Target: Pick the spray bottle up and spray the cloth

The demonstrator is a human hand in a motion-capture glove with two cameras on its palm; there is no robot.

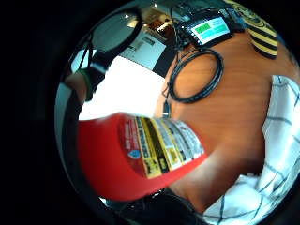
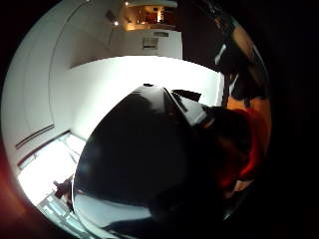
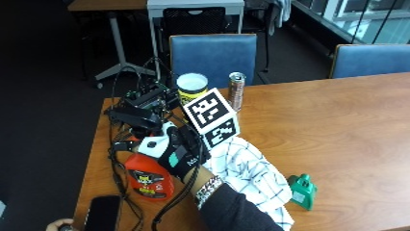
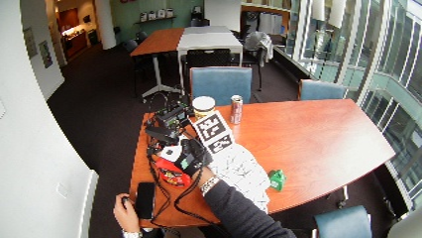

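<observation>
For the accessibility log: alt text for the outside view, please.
A gloved right hand grips the top of a red spray bottle on a wooden table, beside a white checked cloth. A green object sits past the cloth.

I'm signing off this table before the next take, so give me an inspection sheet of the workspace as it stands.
Surface: wooden table, bare at the far side.
Job's things: red spray bottle upright near the table edge; checked cloth spread beside it.
Clutter: green object, can, yellow-and-white cup, black phone.
Hand: gloved right hand grips the bottle's top.
Cables: black cables loop beside the bottle; electronics box behind.
Surroundings: blue chairs, windows.
</observation>
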